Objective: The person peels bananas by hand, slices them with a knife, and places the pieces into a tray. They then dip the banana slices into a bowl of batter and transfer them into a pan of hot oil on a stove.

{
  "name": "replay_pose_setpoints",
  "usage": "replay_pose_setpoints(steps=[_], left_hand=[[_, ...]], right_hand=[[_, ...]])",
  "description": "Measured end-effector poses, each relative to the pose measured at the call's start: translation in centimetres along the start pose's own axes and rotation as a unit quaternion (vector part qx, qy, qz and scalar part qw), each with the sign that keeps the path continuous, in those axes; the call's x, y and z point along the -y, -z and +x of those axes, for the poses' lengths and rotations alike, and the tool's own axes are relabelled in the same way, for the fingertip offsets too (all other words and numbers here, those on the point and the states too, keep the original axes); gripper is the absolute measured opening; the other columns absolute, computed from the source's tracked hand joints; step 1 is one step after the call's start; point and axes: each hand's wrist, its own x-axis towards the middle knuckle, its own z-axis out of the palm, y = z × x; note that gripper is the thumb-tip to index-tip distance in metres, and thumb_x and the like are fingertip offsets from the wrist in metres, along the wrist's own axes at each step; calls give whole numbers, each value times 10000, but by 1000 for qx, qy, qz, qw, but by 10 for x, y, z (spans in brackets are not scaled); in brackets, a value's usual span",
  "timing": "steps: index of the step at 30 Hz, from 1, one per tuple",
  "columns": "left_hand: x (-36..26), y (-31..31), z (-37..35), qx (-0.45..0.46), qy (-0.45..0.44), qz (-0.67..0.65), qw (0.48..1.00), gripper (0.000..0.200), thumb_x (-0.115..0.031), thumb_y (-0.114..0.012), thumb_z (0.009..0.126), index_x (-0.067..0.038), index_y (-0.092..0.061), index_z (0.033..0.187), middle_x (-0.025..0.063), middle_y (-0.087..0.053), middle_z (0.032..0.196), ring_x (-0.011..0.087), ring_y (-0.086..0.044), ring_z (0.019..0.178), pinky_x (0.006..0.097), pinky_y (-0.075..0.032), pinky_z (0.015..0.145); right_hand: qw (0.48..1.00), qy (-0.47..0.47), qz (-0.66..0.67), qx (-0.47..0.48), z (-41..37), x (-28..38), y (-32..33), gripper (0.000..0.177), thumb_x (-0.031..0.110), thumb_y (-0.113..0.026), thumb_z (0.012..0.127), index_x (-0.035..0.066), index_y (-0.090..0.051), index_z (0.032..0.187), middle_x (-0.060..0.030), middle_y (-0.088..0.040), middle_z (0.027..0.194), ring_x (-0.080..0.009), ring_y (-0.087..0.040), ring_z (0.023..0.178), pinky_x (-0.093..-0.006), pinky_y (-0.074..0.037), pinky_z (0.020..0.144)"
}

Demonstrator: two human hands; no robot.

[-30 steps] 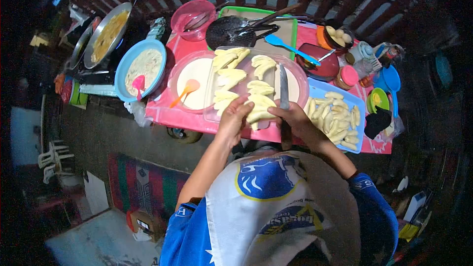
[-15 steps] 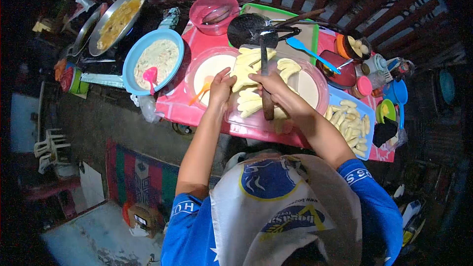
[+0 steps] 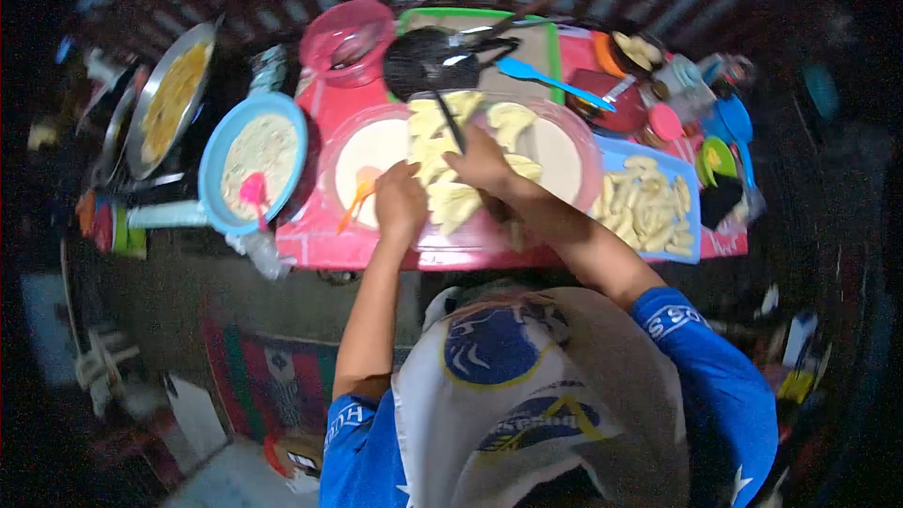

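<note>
Two hands work at the near edge of the pink-covered surface (image 3: 310, 246). The left hand (image 3: 400, 202) lies against the near-left side of the banana slices (image 3: 453, 202) with its fingers curled, and blur hides whether they grip a piece. Just beside it, the right hand (image 3: 484, 162) has its fingers clenched round a knife (image 3: 450, 124), blade pointing away over the slices. The slices lie on a clear tray (image 3: 557, 155) set across a pink basin (image 3: 325, 162) of pale batter. A blue tray (image 3: 694, 235) of cut pieces stands to the right, a blue bowl (image 3: 213, 169) of batter to the left. Farther off are a black skimmer (image 3: 419, 61), a pink bowl (image 3: 310, 47) and, far left, a wok (image 3: 136, 146)
</note>
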Motion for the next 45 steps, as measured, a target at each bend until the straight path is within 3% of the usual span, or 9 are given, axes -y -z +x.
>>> replay_pose_setpoints(steps=[12, 19, 31, 35, 36, 37, 38, 43, 45], left_hand=[[-154, -54, 2, 52, -158, -130, 977, 199, -131, -553, 767, -33, -566, 940, 126, -559, 953, 247, -539, 864, 290, -426, 760], [-213, -230, -1, 356, -68, -158, 918, 338, -214, -521, 775, -1, -528, 1037, 193, -581, 934, 275, -577, 848, 337, -447, 741], [-257, -356, 14, 344, 150, 245, 894, 632, -529, -539, 673, -55, -515, 1091, 121, -480, 1164, 297, -443, 1081, 386, -364, 878], [-253, -354, 18, 345, 48, 219, 911, 668, -541, -576, 656, 9, -536, 1033, 185, -515, 1093, 296, -502, 1015, 380, -390, 851], [-252, -355, 26, 375, 21, 187, 908, 693, -547, -586, 644, 68, -548, 959, 237, -548, 988, 316, -543, 935, 379, -431, 773], [-227, -369, 34, 347, -39, 129, 928, 657, -532, -597, 646, 101, -571, 820, 259, -578, 842, 344, -577, 825, 396, -456, 666], [-147, -423, 56, 208, -219, 83, 950, 615, -519, -606, 647, 93, -578, 702, 247, -589, 754, 370, -581, 713, 414, -454, 609], [-267, -307, 14, 353, 71, -259, 897, 217, -234, -635, 745, -80, -499, 815, -32, -489, 694, 36, -406, 582, 191, -309, 494], [-286, -287, -16, 259, -65, -276, 923, 215, -202, -610, 767, -32, -489, 815, 30, -512, 736, 114, -454, 658, 255, -377, 587]], right_hand=[[902, -226, 355, 97, -213, -116, 127, 177, 216, -515, 816, 68, -521, 720, -15, -497, 546, -91, -483, 466, -236, -403, 447], [829, -324, 443, -102, -272, -172, 184, 175, 200, -520, 808, 65, -523, 697, -22, -501, 588, -102, -482, 506, -243, -395, 442], [769, -443, 378, -265, -327, -215, 220, 114, 169, -556, 785, 66, -528, 747, -11, -496, 618, -108, -470, 539, -264, -407, 482], [781, -371, 445, -231, -321, -252, 199, 133, 201, -530, 792, 76, -524, 748, 3, -485, 598, -97, -445, 504, -234, -375, 446], [641, -122, 749, -115, -329, -345, 139, 115, 194, -515, 789, 81, -535, 779, -4, -482, 579, -91, -424, 467, -223, -354, 422], [825, -217, 501, -145, -303, -264, 213, 132, 193, -506, 786, 65, -529, 769, -3, -448, 540, -91, -409, 427, -212, -335, 404], [838, -298, 391, -237, -288, -231, 227, 164, 215, -507, 794, 51, -516, 787, 4, -428, 532, -77, -391, 401, -200, -318, 374], [792, -261, 460, -304, -233, -230, 253, 251, 275, -531, 790, 62, -479, 912, 14, -454, 582, -56, -378, 393, -223, -306, 331], [763, -241, 524, -292, -212, -216, 261, 345, 338, -542, 788, 65, -459, 983, 2, -487, 647, -52, -369, 378, -208, -297, 327]])
